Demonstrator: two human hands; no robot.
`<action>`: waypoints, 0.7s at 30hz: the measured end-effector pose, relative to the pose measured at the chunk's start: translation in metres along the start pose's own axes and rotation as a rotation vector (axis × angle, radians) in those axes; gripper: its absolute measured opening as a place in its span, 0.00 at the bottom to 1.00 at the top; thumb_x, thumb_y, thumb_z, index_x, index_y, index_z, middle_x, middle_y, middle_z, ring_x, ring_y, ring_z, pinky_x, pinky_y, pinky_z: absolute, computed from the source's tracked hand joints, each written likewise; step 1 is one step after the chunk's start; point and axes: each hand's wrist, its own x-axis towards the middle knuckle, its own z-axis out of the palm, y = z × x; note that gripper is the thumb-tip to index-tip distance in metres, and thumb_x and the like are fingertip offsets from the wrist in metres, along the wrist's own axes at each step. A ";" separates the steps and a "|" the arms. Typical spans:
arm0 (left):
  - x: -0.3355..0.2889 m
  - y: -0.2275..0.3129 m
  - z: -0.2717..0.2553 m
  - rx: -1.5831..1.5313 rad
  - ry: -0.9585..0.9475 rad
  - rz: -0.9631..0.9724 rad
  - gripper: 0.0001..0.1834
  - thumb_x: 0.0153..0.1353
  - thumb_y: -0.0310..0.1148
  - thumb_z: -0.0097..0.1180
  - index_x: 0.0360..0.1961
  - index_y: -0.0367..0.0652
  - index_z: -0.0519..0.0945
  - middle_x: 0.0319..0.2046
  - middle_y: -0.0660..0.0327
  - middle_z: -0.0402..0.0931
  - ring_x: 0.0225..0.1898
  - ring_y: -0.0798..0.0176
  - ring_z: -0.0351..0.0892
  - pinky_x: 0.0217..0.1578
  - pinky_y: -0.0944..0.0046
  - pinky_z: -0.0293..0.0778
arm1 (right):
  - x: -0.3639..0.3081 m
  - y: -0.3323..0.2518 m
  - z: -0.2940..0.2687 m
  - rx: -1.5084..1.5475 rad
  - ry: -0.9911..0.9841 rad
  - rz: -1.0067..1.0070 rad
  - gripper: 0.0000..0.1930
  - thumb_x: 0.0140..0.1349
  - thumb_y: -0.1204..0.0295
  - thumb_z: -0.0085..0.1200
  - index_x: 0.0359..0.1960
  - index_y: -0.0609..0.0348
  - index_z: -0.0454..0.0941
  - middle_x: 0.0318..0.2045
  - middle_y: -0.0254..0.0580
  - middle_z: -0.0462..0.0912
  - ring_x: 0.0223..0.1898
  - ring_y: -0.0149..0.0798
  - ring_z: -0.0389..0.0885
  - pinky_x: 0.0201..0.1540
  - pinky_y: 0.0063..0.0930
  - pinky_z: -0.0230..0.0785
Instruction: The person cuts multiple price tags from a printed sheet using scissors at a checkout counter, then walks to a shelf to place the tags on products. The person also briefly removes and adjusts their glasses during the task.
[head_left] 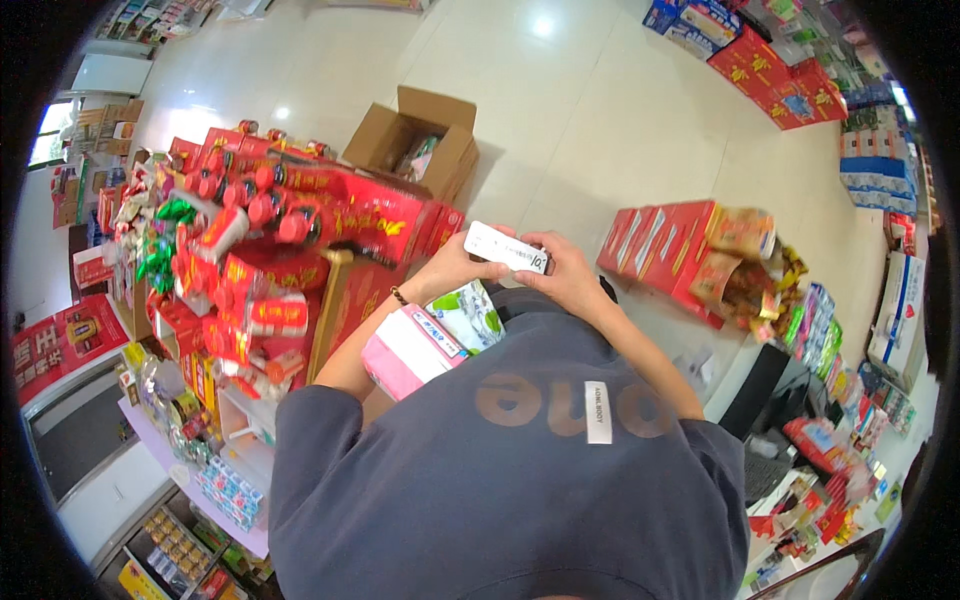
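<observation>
Both of my hands meet in front of my chest on a small white price tag with dark handwriting. My left hand grips its left end, thumb along the lower edge. At the other end, my right hand has its fingers closed around the tag's corner. Tucked between my left forearm and my body are a pink-and-white soft pack and a white pack with green print. Their lower parts are hidden against my dark shirt.
An open cardboard box stands on the floor ahead. Red gift cartons and red-capped bottles crowd a display at my left. Red boxes topped with snack packs stand at the right, near a counter with a dark monitor.
</observation>
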 end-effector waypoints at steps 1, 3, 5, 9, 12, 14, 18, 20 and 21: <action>0.017 0.016 -0.008 -0.028 -0.003 0.001 0.27 0.49 0.27 0.61 0.51 0.36 0.67 0.35 0.61 0.75 0.30 0.72 0.73 0.30 0.71 0.72 | 0.022 -0.003 -0.014 0.082 -0.028 0.090 0.21 0.46 0.72 0.62 0.43 0.63 0.71 0.35 0.41 0.74 0.31 0.33 0.73 0.34 0.23 0.67; 0.048 0.041 -0.022 -0.080 -0.002 0.010 0.27 0.49 0.27 0.61 0.52 0.36 0.66 0.34 0.61 0.75 0.29 0.72 0.73 0.30 0.72 0.72 | 0.061 -0.003 -0.039 0.066 -0.057 0.164 0.22 0.46 0.72 0.62 0.43 0.63 0.71 0.35 0.41 0.74 0.30 0.31 0.72 0.33 0.22 0.66; 0.078 0.066 -0.036 -0.117 0.011 0.023 0.27 0.50 0.26 0.60 0.51 0.35 0.66 0.33 0.61 0.75 0.28 0.73 0.72 0.29 0.73 0.72 | 0.099 0.001 -0.060 0.047 -0.062 0.180 0.21 0.47 0.73 0.61 0.44 0.63 0.71 0.35 0.41 0.74 0.29 0.29 0.71 0.31 0.21 0.66; 0.144 0.105 -0.076 -0.178 0.029 0.011 0.26 0.52 0.27 0.60 0.51 0.34 0.65 0.39 0.59 0.75 0.33 0.72 0.74 0.30 0.72 0.73 | 0.193 0.021 -0.102 0.065 0.091 0.127 0.16 0.52 0.73 0.57 0.43 0.64 0.72 0.34 0.38 0.75 0.30 0.25 0.70 0.34 0.18 0.65; 0.199 0.140 -0.119 -0.174 0.002 0.040 0.26 0.52 0.30 0.60 0.51 0.35 0.65 0.44 0.57 0.74 0.38 0.72 0.74 0.34 0.72 0.74 | 0.272 0.028 -0.141 0.296 0.122 0.217 0.15 0.54 0.73 0.55 0.42 0.65 0.72 0.31 0.34 0.74 0.31 0.23 0.70 0.35 0.16 0.65; 0.238 0.171 -0.151 -0.210 -0.001 0.044 0.25 0.53 0.31 0.60 0.50 0.36 0.66 0.43 0.59 0.74 0.38 0.72 0.74 0.34 0.72 0.74 | 0.331 0.028 -0.158 0.216 0.098 0.224 0.14 0.56 0.73 0.54 0.43 0.65 0.72 0.29 0.32 0.74 0.31 0.22 0.70 0.35 0.15 0.65; 0.302 0.236 -0.227 -0.214 0.043 0.160 0.25 0.52 0.28 0.59 0.51 0.37 0.66 0.36 0.62 0.74 0.32 0.73 0.73 0.31 0.72 0.73 | 0.447 0.024 -0.164 0.122 0.061 0.135 0.16 0.53 0.71 0.55 0.42 0.64 0.72 0.32 0.38 0.75 0.31 0.28 0.71 0.33 0.20 0.66; 0.325 0.260 -0.254 -0.248 0.070 0.174 0.25 0.52 0.26 0.58 0.52 0.38 0.66 0.35 0.61 0.75 0.31 0.73 0.73 0.31 0.72 0.72 | 0.498 0.000 -0.175 0.065 -0.003 0.081 0.17 0.52 0.70 0.56 0.43 0.64 0.72 0.35 0.39 0.74 0.33 0.29 0.70 0.34 0.22 0.66; 0.333 0.269 -0.263 -0.261 0.082 0.172 0.25 0.52 0.25 0.58 0.52 0.38 0.66 0.34 0.61 0.75 0.30 0.73 0.73 0.31 0.72 0.72 | 0.518 -0.005 -0.183 0.025 -0.070 0.084 0.19 0.51 0.68 0.57 0.43 0.63 0.72 0.37 0.41 0.72 0.35 0.31 0.69 0.35 0.24 0.65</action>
